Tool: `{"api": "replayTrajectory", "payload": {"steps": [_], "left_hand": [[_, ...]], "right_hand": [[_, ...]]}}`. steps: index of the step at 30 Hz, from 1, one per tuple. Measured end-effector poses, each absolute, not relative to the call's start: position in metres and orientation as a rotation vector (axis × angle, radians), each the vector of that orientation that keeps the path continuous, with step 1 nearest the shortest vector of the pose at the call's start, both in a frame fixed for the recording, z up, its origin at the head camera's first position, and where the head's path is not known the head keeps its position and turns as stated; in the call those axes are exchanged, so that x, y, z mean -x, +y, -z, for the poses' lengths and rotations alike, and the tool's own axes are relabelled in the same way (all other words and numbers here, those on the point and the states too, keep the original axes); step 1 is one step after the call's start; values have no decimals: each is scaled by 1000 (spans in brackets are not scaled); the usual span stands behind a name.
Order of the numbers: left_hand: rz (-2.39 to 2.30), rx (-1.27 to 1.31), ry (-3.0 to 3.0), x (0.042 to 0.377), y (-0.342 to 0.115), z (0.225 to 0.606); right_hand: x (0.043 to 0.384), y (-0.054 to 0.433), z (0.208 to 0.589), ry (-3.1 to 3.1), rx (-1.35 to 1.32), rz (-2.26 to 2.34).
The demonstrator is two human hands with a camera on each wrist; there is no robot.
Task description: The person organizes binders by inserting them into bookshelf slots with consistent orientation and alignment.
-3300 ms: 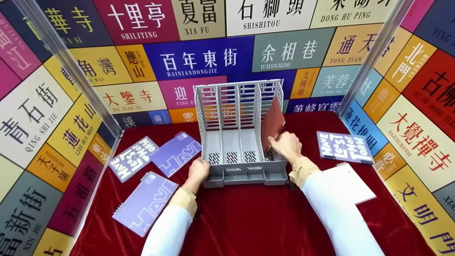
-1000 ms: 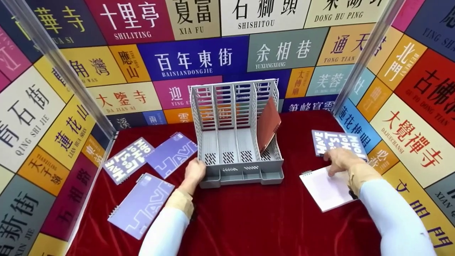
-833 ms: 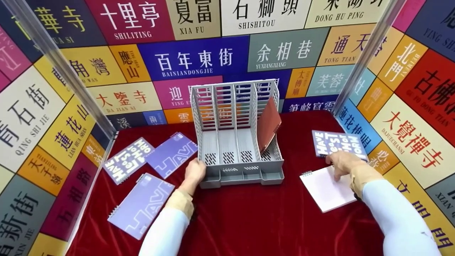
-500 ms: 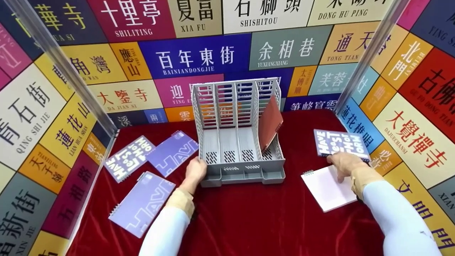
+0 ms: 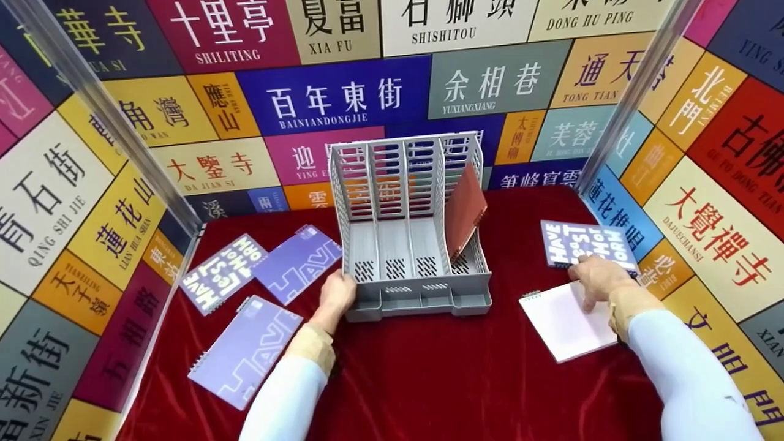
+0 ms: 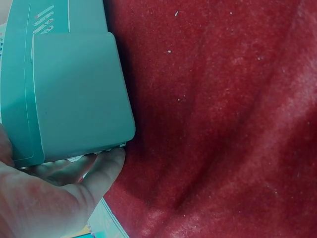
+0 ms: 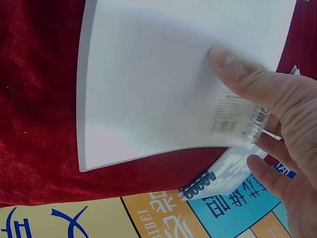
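Note:
In the head view, a grey file rack (image 5: pixel 422 294) with upright dividers stands mid-table. A reddish-brown notebook (image 5: pixel 465 211) leans in its rightmost slot. My left hand (image 5: pixel 337 294) grips the rack's front left corner; in the left wrist view, the fingers (image 6: pixel 106 171) curl against its side. To the right, a white spiral notebook (image 5: pixel 566 324) lies with its plain, barcoded side up. My right hand (image 5: pixel 597 275) holds that notebook at its spiral edge: in the right wrist view, the thumb (image 7: pixel 237 72) presses on top and the other fingers are partly hidden beyond the edge.
A lettered notebook (image 5: pixel 588 242) lies just behind the white one. Left of the rack are two purple notebooks, the nearer (image 5: pixel 245 349) and the farther (image 5: pixel 297 263), plus another lettered notebook (image 5: pixel 223 272). Sign-printed panels (image 5: pixel 334 98) enclose the red cloth (image 5: pixel 422 380).
My right hand has let go of the reddish-brown notebook in the rack and moved right to the white notebook, which has shifted left and turned. My left hand has stayed at the rack's corner.

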State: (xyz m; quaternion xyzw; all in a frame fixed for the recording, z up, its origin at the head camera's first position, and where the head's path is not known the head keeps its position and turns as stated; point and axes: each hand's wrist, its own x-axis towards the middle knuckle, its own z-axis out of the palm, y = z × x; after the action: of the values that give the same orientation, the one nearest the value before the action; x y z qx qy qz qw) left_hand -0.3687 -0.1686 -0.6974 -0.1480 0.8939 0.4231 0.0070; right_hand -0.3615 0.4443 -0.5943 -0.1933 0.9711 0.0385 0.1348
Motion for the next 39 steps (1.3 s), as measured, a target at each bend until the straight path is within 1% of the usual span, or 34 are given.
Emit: {"api": "replayTrajectory", "payload": {"steps": [2,7,9,10,12,16,17,25,29,34,35,36,39], "left_hand": [[-1329,435,2793,359,-168,683],[-1333,448,2788,357,-166,677],[-1335,482,2793,364,-165,686],[-1344,463,2792,357,-164,675],[-1353,449,2784,356,-164,673],[-1353,454,2778,357,-164,675],[-1345,468,2771,363,-165,685],[-1333,450,2787,374,-170,704],[-1345,440,2782,380,-174,712],[-1330,442,2787,376,-171,706],[-1334,451,2775,369,-168,694],[-1332,453,2775,367,-167,690],[-1329,456,2757,370,-171,697]], "right_hand": [[361,445,594,2827,566,-130],[361,448,590,2812,542,-111],[361,449,587,2788,521,-86],[361,450,587,2774,511,-77],[362,452,586,2745,494,-70],[362,456,585,2704,442,-72],[361,457,585,2701,435,-69],[355,466,582,2722,488,-66],[350,466,577,2692,473,-35],[346,462,571,2653,443,7],[346,462,569,2646,437,12],[347,461,568,2638,429,20],[347,459,561,2633,419,32]]}}
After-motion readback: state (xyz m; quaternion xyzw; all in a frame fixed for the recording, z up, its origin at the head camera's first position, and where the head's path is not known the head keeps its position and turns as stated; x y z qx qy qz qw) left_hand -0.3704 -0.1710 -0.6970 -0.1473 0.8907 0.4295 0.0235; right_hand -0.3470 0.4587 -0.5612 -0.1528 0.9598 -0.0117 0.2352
